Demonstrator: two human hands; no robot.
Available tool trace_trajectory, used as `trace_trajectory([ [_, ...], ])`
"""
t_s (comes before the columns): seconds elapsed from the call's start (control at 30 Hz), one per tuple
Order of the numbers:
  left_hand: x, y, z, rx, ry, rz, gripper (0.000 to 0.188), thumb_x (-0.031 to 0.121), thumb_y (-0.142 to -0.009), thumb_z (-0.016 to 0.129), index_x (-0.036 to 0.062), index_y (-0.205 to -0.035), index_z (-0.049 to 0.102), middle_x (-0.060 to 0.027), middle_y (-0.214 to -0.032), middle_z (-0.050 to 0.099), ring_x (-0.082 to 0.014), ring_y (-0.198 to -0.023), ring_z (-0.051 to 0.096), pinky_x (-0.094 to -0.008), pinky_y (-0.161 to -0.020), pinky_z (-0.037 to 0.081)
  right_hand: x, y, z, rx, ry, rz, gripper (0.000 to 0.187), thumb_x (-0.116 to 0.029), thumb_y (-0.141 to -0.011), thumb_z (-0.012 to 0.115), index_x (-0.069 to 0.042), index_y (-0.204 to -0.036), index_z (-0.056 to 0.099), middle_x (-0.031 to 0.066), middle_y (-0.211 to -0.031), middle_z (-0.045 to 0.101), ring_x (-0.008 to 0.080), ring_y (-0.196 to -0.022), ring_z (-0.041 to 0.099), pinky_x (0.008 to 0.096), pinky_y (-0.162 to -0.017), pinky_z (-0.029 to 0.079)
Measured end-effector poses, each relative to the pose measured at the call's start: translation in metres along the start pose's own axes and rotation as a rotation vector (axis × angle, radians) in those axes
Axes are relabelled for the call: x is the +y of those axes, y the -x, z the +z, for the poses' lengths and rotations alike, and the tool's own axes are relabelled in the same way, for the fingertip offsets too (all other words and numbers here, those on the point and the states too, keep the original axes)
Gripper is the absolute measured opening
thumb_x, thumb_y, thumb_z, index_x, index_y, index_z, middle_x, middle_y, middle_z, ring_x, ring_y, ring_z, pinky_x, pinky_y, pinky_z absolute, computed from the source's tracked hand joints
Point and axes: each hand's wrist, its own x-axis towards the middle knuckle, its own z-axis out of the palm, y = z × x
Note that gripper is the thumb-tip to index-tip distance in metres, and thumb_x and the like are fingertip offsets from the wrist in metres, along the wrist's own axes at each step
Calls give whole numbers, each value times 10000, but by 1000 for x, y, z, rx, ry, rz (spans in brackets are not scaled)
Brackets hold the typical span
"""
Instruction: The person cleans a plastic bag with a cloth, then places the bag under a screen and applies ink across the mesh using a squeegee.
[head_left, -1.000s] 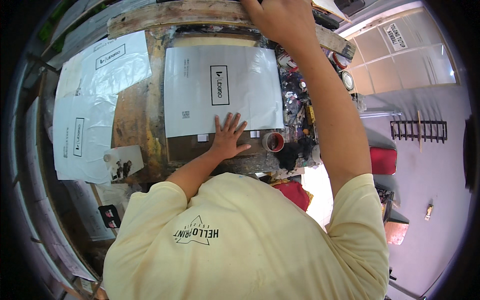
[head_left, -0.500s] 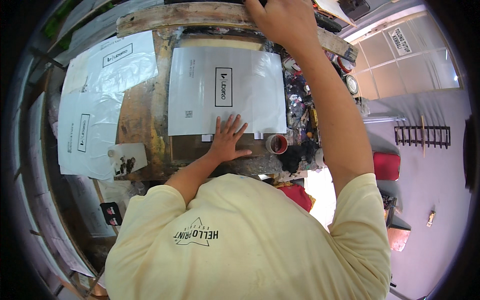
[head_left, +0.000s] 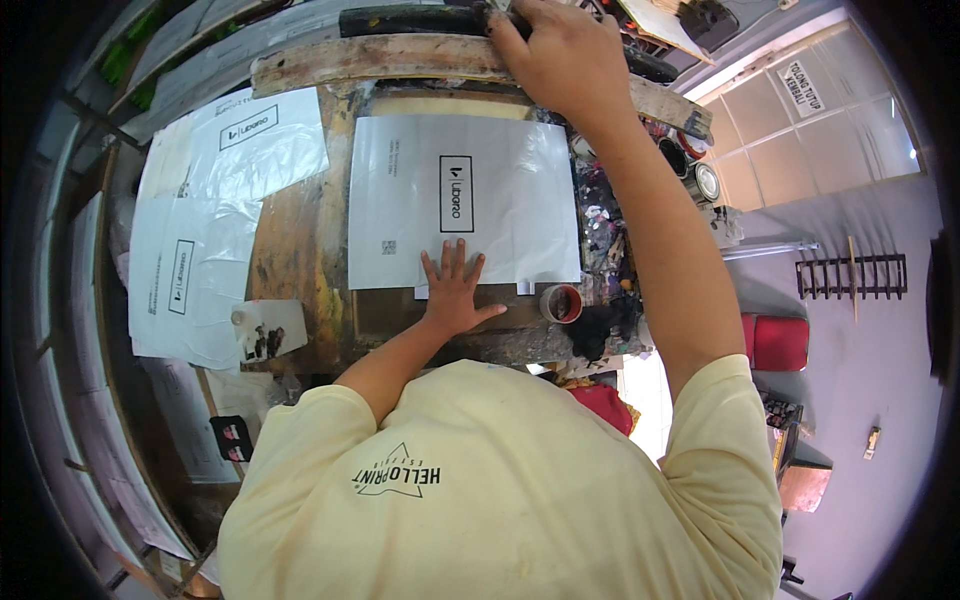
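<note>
A silvery-white plastic bag (head_left: 530, 200) with black printing lies flat on the work board. My left hand (head_left: 458, 300) rests on its near edge, palm down, with the fingers spread. Two small pale tabs, one of them a right tab (head_left: 526, 288), show at that edge. My right arm stretches to the far side, where my right hand (head_left: 570, 60) is closed around a dark bar (head_left: 410, 20) above a long worn wooden beam (head_left: 400, 60). Its fingertips are partly hidden.
More printed bags (head_left: 205, 300) lie at the left, beside a white stained container (head_left: 270, 330). A cup with dark red contents (head_left: 561, 304) and a black cloth (head_left: 592, 335) sit near right. Cans (head_left: 706, 182) stand farther right; a sheet-filled rack (head_left: 90, 390) is at far left.
The whole view has shifted, so the table appears slightly lower and more of the dark bar shows. My left hand stays on the bag, my right hand at the bar.
</note>
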Motion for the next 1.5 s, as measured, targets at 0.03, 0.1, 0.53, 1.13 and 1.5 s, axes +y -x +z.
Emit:
trace_trajectory([
  [0.03,1,-3,-4,21,-17,28,1105,881,-835,502,152,-1647,328,-258,-1727,96,-475,-1595,7,-794,-1166,-49,2,-1,-1,-11,-9,-5,440,-414,-983,567,-13,-954,745,227,-972,735,402,-1004,686,514,-948,494],
  [0.1,4,-10,0,-2,27,159,1102,877,-830,516,148,-1638,348,-244,-1727,120,-457,-1599,24,-778,-1182,-41,1,-4,0,-41,-33,-28,440,-414,-984,567,-13,-960,745,228,-978,735,400,-1009,687,511,-948,494],
  [0.53,17,-72,28,-186,-49,343,1330,1016,-634,529,189,-1653,316,-194,-1734,145,-425,-1603,59,-722,-1230,-37,-9,0,-9,-67,8,6,431,-425,-977,563,-27,-947,725,218,-979,733,391,-1025,682,518,-984,448],
  [1.13,26,-80,20,-264,-59,371,1356,1020,-594,554,197,-1648,331,-179,-1738,151,-432,-1600,80,-728,-1228,-22,-1,2,-1,-74,25,12,436,-416,-976,561,-11,-970,722,216,-983,723,370,-1028,671,514,-994,441],
  [1.5,24,-59,17,-44,58,405,1272,901,-666,674,101,-1610,380,-242,-1653,321,-440,-1540,257,-669,-1226,174,-6,3,-10,-134,-19,51,460,-440,-969,564,-11,-967,729,220,-993,727,381,-1017,674,522,-959,466],
])
